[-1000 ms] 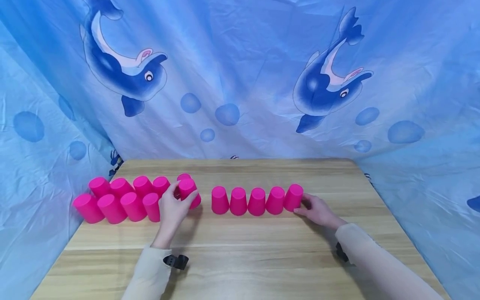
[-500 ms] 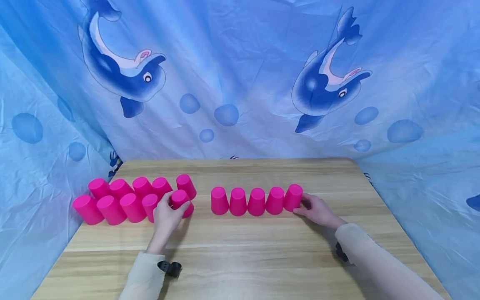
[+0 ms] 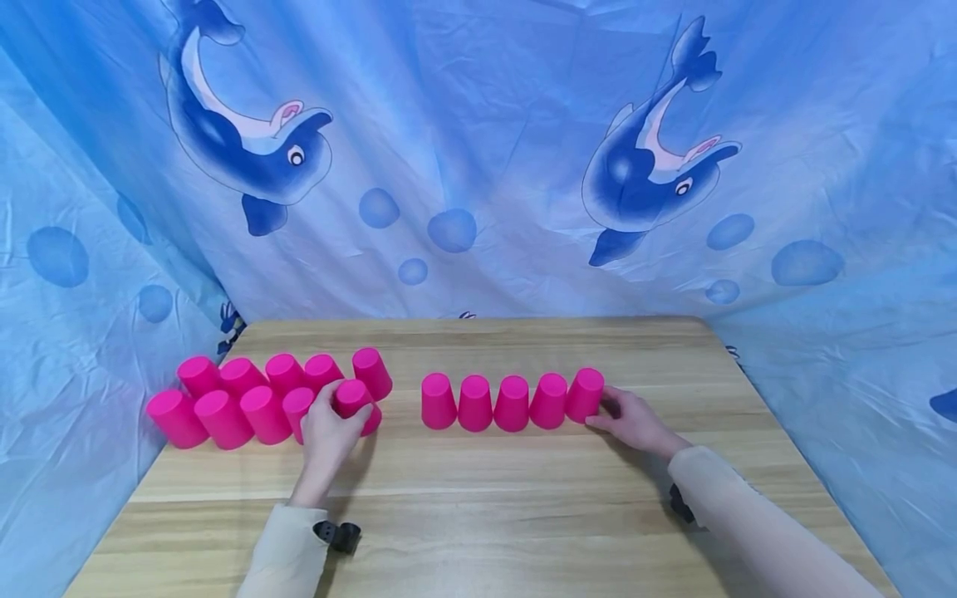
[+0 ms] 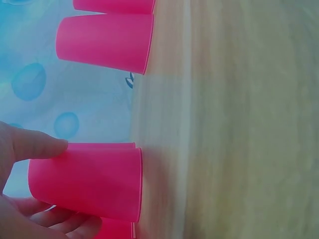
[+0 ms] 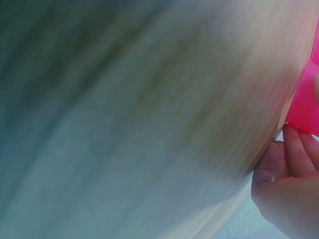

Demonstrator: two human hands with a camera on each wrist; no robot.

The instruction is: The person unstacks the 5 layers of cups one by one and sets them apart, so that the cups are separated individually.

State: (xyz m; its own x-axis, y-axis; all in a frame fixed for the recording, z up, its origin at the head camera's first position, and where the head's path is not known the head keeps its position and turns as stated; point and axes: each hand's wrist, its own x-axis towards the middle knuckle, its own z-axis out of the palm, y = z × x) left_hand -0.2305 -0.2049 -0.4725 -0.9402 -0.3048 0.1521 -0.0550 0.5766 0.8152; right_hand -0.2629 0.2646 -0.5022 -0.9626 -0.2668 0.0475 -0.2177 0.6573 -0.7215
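Observation:
My left hand [image 3: 329, 436] grips an upside-down pink cup [image 3: 353, 400] at the right end of the left group's front row. In the left wrist view, the thumb lies along one side of that cup [image 4: 89, 181] and the fingers curl round the other. At the right end of a separate row, my right hand [image 3: 635, 423] holds another upside-down pink cup [image 3: 585, 394] by its right side. Only part of this cup [image 5: 305, 107] shows in the right wrist view, with fingertips at its rim. Between the hands stand several matching cups [image 3: 475, 404], close side by side.
Two rows of upside-down pink cups fill the table's left side, a back row [image 3: 241, 375] and a front row [image 3: 224, 419]. One cup [image 3: 371, 374] stands a little apart behind the left hand. A blue dolphin-print curtain [image 3: 478, 166] hangs round the wooden table [image 3: 478, 515].
My left hand has lowered its cup and brought it left and nearer, beside the front row, uncovering the cup behind. The right hand stays at its cup.

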